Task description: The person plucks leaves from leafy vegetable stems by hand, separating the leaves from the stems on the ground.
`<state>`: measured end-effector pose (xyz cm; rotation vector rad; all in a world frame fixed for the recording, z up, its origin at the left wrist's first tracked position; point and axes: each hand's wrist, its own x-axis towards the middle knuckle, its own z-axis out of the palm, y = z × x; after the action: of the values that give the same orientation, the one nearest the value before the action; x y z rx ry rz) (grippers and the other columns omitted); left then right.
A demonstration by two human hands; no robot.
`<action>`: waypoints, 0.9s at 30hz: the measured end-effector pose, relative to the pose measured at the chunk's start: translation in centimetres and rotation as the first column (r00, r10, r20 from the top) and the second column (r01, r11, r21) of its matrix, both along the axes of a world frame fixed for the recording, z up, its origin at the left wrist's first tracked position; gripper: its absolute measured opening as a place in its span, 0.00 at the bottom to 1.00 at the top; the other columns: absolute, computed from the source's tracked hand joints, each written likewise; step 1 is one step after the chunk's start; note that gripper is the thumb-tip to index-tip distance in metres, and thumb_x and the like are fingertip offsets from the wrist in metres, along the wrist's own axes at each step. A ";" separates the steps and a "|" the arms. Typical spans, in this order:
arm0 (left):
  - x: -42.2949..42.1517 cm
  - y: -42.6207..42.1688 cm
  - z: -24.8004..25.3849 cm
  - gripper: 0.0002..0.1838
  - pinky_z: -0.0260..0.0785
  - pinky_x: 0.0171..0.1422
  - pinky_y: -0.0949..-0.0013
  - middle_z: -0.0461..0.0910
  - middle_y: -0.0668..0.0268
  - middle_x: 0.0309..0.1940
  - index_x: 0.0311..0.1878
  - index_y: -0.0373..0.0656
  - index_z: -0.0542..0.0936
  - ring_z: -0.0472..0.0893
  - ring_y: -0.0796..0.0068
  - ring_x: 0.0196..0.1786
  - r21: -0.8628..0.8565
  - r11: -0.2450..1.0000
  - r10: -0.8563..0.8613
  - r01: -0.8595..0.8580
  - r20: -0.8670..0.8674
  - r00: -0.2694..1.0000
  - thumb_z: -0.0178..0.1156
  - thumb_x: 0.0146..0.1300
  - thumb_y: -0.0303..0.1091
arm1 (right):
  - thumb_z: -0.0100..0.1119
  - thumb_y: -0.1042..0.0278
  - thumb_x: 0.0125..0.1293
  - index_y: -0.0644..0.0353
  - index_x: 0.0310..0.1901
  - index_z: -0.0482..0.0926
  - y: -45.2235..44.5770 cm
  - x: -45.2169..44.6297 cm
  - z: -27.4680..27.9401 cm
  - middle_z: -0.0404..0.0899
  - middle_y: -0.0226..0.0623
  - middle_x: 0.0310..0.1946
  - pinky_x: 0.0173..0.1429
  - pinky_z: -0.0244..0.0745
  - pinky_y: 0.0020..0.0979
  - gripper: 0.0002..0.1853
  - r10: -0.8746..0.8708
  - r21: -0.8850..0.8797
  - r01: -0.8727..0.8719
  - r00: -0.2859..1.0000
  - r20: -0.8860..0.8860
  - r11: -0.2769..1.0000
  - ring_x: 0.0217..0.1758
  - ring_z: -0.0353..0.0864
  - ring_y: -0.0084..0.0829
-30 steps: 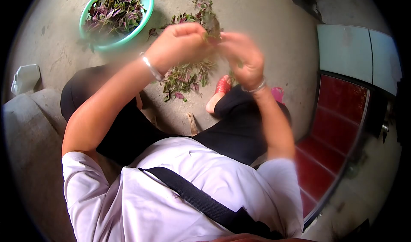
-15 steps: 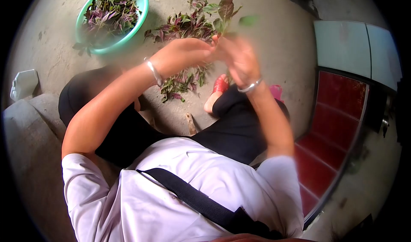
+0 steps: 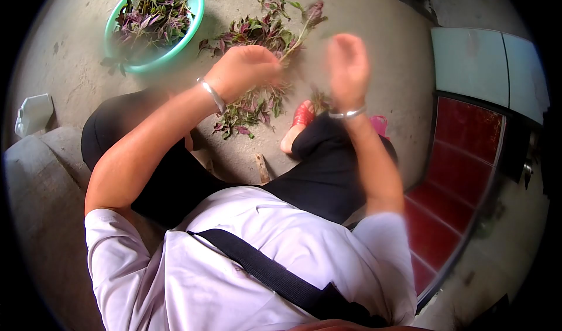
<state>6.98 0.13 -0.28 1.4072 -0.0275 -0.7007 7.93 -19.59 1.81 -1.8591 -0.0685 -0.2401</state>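
My left hand (image 3: 249, 67) is closed around the lower stem of a leafy purple-green stalk (image 3: 303, 35), which looks like red amaranth. The stalk points up and to the right, away from my fingers. My right hand (image 3: 349, 67) is raised apart from it, to the right, and motion smears its fingers. Below and beyond my left hand, a loose pile of the same leafy stems (image 3: 252, 32) lies on the floor. More leaves (image 3: 249, 117) are spread nearer to me, partly hidden by my left wrist.
A mint-green basin (image 3: 198, 23) holding picked leaves stands at the upper left. A white plastic container (image 3: 34, 115) sits at far left. My foot in a red sandal (image 3: 302, 114) is close to the leaves. At right is a cabinet with red tiles (image 3: 462, 132) and pale panels (image 3: 468, 59).
My hands were together at the stalk and are now apart. My right hand has moved right, off the stalk; my left hand has shifted slightly left, still gripping it.
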 end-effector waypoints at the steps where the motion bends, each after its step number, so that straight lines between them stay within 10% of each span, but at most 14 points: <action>1: 0.0 0.0 0.1 0.06 0.63 0.35 0.83 0.78 0.71 0.26 0.36 0.41 0.76 0.73 0.87 0.30 0.015 1.000 -0.001 0.001 0.003 1.000 0.57 0.60 0.33 | 0.59 0.71 0.58 0.61 0.35 0.76 -0.2 0.2 0.0 0.72 0.28 0.32 0.31 0.69 0.20 0.06 -0.017 -0.160 0.046 0.984 0.175 0.986 0.31 0.72 0.18; 9: 0.1 0.2 0.3 0.07 0.64 0.35 0.82 0.77 0.72 0.25 0.37 0.39 0.77 0.73 0.87 0.30 0.062 0.997 -0.038 0.035 0.054 0.998 0.57 0.60 0.32 | 0.62 0.77 0.46 0.57 0.29 0.80 0.1 0.5 0.9 0.73 0.33 0.30 0.36 0.70 0.30 0.07 0.401 -0.678 -0.111 0.869 0.288 0.727 0.33 0.73 0.32; 27: 0.7 1.0 0.3 0.08 0.64 0.38 0.80 0.75 0.73 0.23 0.35 0.36 0.77 0.71 0.86 0.30 0.132 0.990 -0.053 0.040 0.098 0.994 0.55 0.60 0.32 | 0.58 0.76 0.47 0.59 0.27 0.76 -0.2 0.9 0.3 0.71 0.34 0.27 0.33 0.68 0.31 0.03 0.499 -0.695 -0.211 0.832 0.241 0.687 0.30 0.72 0.34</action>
<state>7.70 1.15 -0.01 1.5703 -0.0966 -0.6788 8.79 -19.81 2.11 -2.3962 -0.9297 -0.3594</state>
